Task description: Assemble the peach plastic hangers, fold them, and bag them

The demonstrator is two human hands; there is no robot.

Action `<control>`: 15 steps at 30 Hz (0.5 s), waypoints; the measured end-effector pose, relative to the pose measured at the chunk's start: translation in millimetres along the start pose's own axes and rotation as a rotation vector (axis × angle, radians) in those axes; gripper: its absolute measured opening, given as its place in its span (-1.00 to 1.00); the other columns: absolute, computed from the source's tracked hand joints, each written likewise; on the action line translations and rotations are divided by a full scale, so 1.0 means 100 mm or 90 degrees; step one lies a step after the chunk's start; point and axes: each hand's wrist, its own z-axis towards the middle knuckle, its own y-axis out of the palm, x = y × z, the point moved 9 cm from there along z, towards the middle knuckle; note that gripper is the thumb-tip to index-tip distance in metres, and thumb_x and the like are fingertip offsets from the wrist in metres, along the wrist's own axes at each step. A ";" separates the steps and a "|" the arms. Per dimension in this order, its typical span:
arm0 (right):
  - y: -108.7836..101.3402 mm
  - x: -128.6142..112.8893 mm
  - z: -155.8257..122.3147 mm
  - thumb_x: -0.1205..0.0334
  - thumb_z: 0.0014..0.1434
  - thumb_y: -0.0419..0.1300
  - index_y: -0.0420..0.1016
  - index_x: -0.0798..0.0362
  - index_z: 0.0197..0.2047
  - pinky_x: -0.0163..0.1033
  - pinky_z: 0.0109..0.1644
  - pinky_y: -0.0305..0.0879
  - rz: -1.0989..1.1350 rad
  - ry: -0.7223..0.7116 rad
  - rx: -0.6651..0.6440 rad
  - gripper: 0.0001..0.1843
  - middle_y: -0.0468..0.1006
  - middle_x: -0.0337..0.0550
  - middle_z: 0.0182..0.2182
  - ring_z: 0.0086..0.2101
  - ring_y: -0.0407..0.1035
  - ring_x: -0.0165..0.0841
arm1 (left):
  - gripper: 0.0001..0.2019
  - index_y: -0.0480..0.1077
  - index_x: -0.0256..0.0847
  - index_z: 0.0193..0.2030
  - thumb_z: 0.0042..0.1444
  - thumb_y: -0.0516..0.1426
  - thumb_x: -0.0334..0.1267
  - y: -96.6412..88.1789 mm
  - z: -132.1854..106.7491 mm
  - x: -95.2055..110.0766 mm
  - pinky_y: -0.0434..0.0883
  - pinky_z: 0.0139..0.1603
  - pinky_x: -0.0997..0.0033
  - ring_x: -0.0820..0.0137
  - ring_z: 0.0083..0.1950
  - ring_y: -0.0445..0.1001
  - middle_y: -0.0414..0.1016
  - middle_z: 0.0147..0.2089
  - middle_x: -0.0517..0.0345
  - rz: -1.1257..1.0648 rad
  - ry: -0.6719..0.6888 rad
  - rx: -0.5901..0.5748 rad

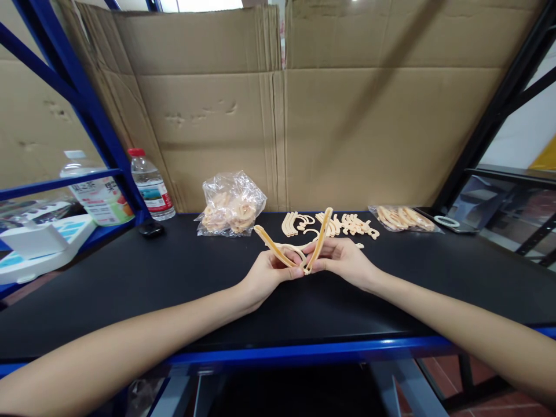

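My left hand (pixel 264 277) is closed on a beige curved strip (pixel 270 244) that slants up to the left. Pinched in my right hand (pixel 350 262) is a second beige curved strip (pixel 322 233), standing steeper and leaning right. Their lower ends come together between my fingertips in a V; whether they are joined there I cannot tell. A thin pale curved piece (pixel 292 248) shows behind the V, partly covered. Just beyond my hands, several loose beige curved pieces (pixel 347 225) lie on the black tabletop (pixel 195 278).
At the back stand a clear bag of beige pieces (pixel 230 209) and, to the right, a flatter bag (pixel 403 218) beside a phone-like object (pixel 456 224). On the left are a red-capped bottle (pixel 152 188), a black mouse (pixel 150 229) and a white power strip (pixel 43 246). Cardboard (pixel 382 127) walls the back.
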 end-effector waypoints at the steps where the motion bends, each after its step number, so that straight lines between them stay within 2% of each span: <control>1: 0.00 0.00 0.00 0.31 -0.14 0.38 0.51 0.06 -0.24 -0.12 -0.10 0.46 -0.006 -0.003 -0.001 -0.68 0.59 -0.20 -0.39 -0.32 0.50 -0.33 | -0.82 0.45 -0.29 -0.47 -0.20 0.36 -0.34 -0.01 0.00 0.00 0.33 -0.14 0.36 0.39 -0.30 0.43 0.47 -0.39 0.15 0.002 -0.001 0.007; 8: 0.00 -0.08 -0.01 0.33 -0.13 0.37 0.52 0.07 -0.38 -0.20 -0.19 0.45 -0.066 -0.045 0.029 -0.82 0.57 -0.24 -0.43 -0.38 0.48 -0.37 | -0.80 0.46 -0.30 -0.47 -0.25 0.38 -0.34 -0.08 -0.04 -0.04 0.35 -0.16 0.38 0.40 -0.33 0.44 0.49 -0.44 0.16 -0.001 -0.007 0.074; 15: 0.02 -0.08 -0.04 0.17 -0.10 0.38 0.52 0.09 -0.34 -0.17 -0.22 0.48 -0.073 -0.053 0.056 -0.76 0.57 -0.15 -0.36 -0.40 0.47 -0.36 | -0.75 0.49 -0.34 -0.37 -0.19 0.38 -0.28 -0.10 -0.05 -0.05 0.42 -0.11 0.31 0.31 -0.24 0.51 0.54 -0.31 0.04 -0.013 -0.036 0.102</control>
